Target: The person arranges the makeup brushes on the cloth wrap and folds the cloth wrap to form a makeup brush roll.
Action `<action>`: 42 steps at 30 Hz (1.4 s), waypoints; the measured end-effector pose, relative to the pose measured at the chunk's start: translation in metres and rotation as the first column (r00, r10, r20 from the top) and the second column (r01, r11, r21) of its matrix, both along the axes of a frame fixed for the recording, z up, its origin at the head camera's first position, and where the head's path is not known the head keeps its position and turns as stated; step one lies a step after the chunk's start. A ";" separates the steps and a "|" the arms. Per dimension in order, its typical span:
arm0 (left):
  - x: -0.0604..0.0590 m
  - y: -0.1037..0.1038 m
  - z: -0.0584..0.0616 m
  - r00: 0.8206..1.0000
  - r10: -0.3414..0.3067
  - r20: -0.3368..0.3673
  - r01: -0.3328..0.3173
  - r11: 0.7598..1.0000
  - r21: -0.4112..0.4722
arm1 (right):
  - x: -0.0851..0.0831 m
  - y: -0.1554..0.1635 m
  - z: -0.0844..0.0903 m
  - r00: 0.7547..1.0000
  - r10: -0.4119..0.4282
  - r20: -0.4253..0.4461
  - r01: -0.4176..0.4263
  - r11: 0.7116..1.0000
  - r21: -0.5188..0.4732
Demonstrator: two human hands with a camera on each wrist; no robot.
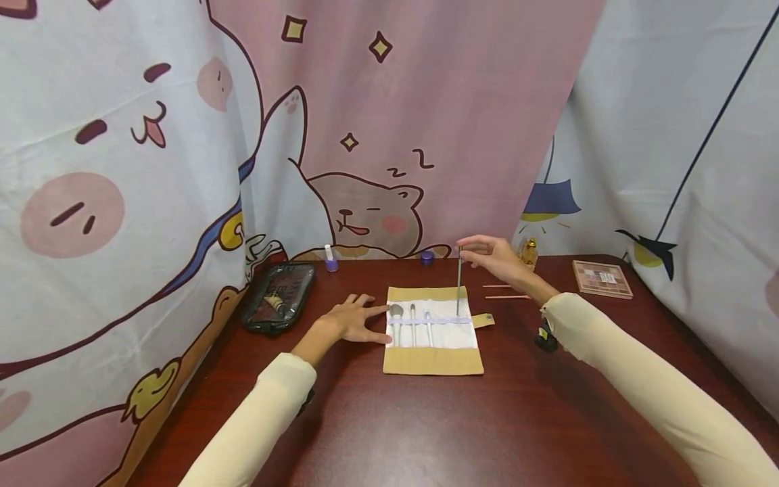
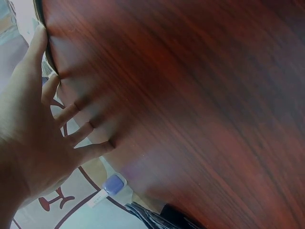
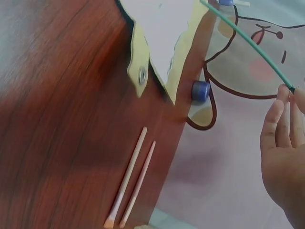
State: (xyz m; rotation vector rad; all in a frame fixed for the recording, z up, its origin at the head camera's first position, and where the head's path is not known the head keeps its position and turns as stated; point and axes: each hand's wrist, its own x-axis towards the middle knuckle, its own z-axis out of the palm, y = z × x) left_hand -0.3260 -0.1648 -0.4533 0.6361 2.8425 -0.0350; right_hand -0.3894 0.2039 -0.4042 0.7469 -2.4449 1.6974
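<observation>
A tan and white brush roll (image 1: 433, 331) lies open on the dark wooden table (image 1: 426, 419), with several grey brushes (image 1: 412, 323) tucked under its lilac band. My right hand (image 1: 496, 259) pinches the top of a thin green-grey brush (image 1: 458, 281) and holds it upright over the roll's right part; in the right wrist view the brush handle (image 3: 248, 45) runs to my fingertips (image 3: 286, 93). My left hand (image 1: 353, 319) lies flat, fingers spread, on the table at the roll's left edge, and its fingers (image 2: 71, 114) press the wood.
A black clear-topped pouch (image 1: 278, 296) lies at the left. Two pink brushes (image 1: 506, 292) lie right of the roll. A nail polish bottle (image 1: 330, 259), a small purple jar (image 1: 427, 257), a gold bottle (image 1: 530, 252) and an eyeshadow palette (image 1: 602, 279) stand along the back, below a cartoon curtain.
</observation>
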 end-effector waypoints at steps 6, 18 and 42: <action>0.000 0.000 0.000 1.000 0.003 -0.002 -0.003 1.000 -0.001 | -0.007 -0.018 -0.009 1.000 -0.011 0.000 0.011 1.000 0.016; 0.000 0.001 0.001 1.000 0.009 -0.001 -0.009 1.000 -0.003 | -0.015 -0.033 -0.029 0.999 0.008 0.036 -0.009 1.000 0.027; 0.001 0.002 0.002 1.000 0.015 0.012 -0.015 1.000 -0.008 | -0.004 -0.038 -0.061 0.996 0.044 0.077 -0.053 0.992 0.118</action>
